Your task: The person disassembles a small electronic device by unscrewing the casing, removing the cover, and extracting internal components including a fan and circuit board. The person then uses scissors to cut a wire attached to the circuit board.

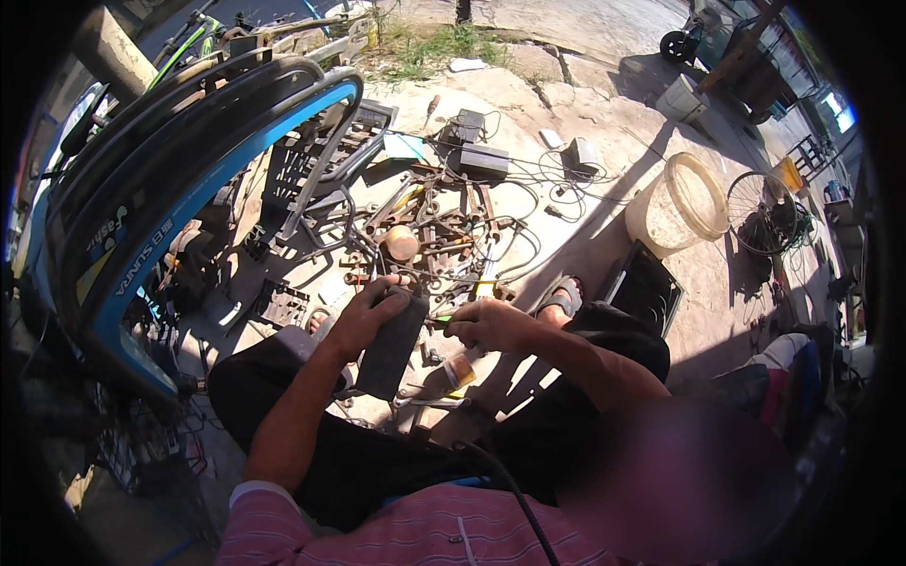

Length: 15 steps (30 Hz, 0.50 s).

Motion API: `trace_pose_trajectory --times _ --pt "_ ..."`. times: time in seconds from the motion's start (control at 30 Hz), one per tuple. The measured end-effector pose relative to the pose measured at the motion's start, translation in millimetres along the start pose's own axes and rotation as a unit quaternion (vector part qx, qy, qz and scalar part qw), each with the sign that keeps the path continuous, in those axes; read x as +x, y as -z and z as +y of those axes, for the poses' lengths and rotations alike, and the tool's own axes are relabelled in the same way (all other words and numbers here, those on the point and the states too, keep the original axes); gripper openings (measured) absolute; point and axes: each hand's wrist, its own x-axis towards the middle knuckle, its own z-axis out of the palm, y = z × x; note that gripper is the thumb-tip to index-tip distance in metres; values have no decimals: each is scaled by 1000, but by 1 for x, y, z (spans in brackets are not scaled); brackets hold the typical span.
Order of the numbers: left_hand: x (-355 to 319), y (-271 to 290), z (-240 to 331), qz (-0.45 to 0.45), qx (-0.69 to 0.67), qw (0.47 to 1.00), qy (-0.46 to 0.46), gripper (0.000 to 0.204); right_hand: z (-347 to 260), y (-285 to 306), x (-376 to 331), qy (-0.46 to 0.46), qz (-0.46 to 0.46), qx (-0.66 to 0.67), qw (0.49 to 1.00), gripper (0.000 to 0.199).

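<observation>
My left hand [370, 316] is closed round the upper end of a long black rectangular box [389, 351], which is tilted between my knees. My right hand [491, 325] is just to the right of the box, its fingers curled together; what they hold, if anything, is too small to make out. Beyond my hands spreads a pile of loose spanners and other metal tools [462, 217], with a round orange-tan lump [402, 243] on it. Below my right hand stands a small container with a yellowish side [460, 371].
On the left, black and blue curved vehicle panels [217, 141] stand close to my left arm. Black boxes [483, 161] with trailing cables lie past the tools. To the right are a white bucket [675, 203], a black tray [646, 288] and a spoked wheel [763, 212].
</observation>
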Motion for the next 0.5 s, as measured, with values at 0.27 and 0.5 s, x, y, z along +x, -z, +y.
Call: trace_pose_trajectory --times 0.27,0.5 --pt "4 -2 -16 11 -31 998 47 40 -19 -19 -7 84 131 -343 926 22" --pt "2 -4 10 61 -124 990 2 44 -49 4 -21 10 128 -136 982 35"
